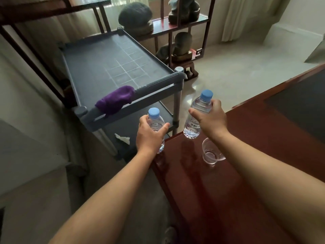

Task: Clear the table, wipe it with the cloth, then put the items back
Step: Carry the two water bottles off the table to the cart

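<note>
My left hand grips a clear water bottle with a blue cap above the left corner of the reddish wooden table. My right hand holds a second blue-capped water bottle lifted just above the table's far edge. A clear plastic cup stands on the table under my right forearm. A purple cloth is draped over the near handle rail of the grey cart, to the left of the table.
The grey cart has a lower shelf with a scrap of white paper. A dark wooden display shelf with stone ornaments stands behind the cart. A dark inlay covers the table's right part. Pale floor lies beyond.
</note>
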Tool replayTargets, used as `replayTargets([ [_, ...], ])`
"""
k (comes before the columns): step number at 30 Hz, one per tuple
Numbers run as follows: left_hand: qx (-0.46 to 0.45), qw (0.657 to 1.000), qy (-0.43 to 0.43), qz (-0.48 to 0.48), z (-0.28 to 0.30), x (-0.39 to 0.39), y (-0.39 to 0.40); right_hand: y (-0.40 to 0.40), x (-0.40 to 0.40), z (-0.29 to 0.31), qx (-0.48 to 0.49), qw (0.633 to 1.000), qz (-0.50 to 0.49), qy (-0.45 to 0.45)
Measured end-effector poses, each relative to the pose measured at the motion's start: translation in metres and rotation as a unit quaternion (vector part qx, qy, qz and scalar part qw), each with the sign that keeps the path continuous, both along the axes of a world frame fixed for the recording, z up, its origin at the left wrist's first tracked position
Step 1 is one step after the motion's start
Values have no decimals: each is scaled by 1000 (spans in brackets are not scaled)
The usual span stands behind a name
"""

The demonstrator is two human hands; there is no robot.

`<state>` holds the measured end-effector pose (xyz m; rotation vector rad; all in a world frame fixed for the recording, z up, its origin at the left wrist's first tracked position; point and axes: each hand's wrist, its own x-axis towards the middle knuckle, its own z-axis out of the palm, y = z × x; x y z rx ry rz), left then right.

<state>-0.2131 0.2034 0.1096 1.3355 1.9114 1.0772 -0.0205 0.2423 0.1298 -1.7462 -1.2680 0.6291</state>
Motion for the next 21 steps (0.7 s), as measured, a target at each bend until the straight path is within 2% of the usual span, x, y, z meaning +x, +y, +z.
replayTargets([
  [21,22,1000,-13,2,-26,5,-23,-15,-31,-25,-49,995,79,-23],
])
